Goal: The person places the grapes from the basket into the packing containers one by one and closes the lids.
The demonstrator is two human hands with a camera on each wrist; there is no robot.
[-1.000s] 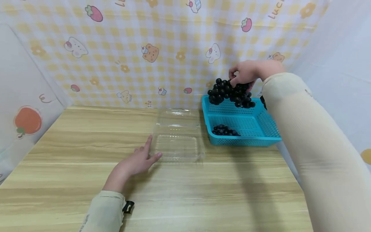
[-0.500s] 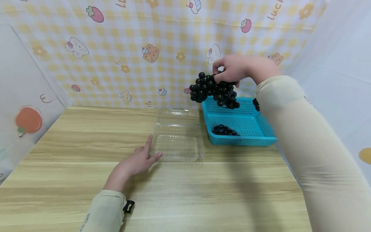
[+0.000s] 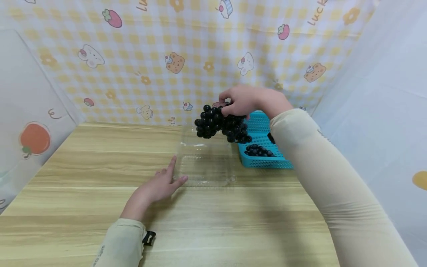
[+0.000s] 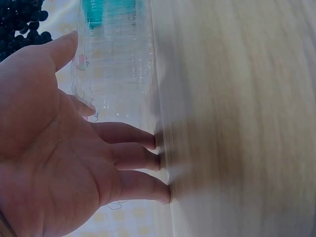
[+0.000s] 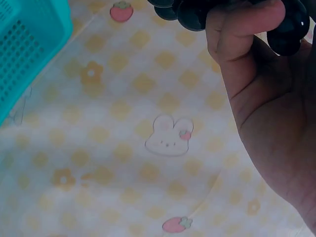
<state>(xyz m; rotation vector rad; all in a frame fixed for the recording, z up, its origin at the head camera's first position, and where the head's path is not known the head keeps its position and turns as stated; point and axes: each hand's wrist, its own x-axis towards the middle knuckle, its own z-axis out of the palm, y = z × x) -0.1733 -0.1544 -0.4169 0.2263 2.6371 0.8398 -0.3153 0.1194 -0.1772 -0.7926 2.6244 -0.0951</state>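
Observation:
From my right hand (image 3: 241, 101) hangs a bunch of dark grapes (image 3: 210, 121), gripped at its top between curled fingers and thumb. In the head view the bunch overlaps the raised lid of a clear plastic clamshell box (image 3: 205, 168). My left hand (image 3: 159, 188) lies at the box's left front corner, index finger along its side and thumb at the front rim. The left wrist view shows the fingertips (image 4: 163, 192) of that hand down on the table, its fingers fairly straight. Up close in the right wrist view, the thumb and a finger press against several grapes (image 5: 192, 14).
A blue-green plastic basket (image 3: 267, 163) stands right of the box, with a second bunch of dark grapes (image 3: 258, 150) inside. My right forearm passes over its right part. Behind the wooden table (image 3: 110, 148) hangs a yellow checked cloth (image 3: 133, 48) with cartoon prints.
My right hand has carried the grapes leftward from above the basket, then lower, to over the box's back part. The left hand has stayed at the box's corner.

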